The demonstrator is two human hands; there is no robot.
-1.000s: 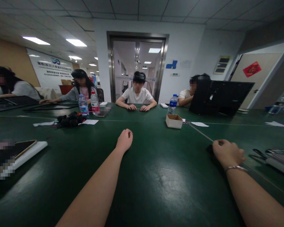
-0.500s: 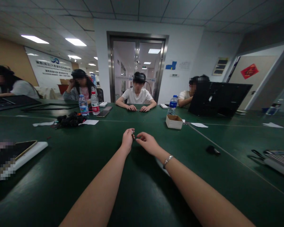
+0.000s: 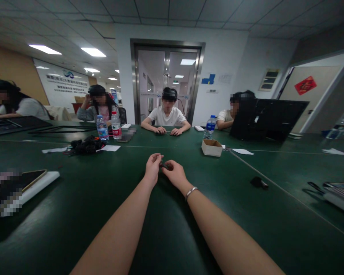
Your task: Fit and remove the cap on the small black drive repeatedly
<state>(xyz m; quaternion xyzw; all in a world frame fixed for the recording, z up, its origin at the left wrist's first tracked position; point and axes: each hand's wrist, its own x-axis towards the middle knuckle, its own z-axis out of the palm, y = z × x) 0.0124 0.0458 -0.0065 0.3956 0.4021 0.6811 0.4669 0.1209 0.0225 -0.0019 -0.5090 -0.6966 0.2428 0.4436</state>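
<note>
Left hand (image 3: pixel 152 168) and right hand (image 3: pixel 175 175) meet over the desk (image 3: pixel 103 198), on the near side of the cardboard box (image 3: pixel 211 147); both curl nearly closed, pinching a small dark object (image 3: pixel 164 165) between them.

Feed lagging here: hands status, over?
Left hand and right hand together, fingers pinching small dark piece. Cardboard box beyond, apart.

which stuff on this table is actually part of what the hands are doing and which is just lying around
In use:
- left hand
- right hand
- small dark piece, pinched between their fingertips

Lying about:
- cardboard box
- small black object, apart on the right
- black bundle
- water bottle
- phone on a white pad
</note>
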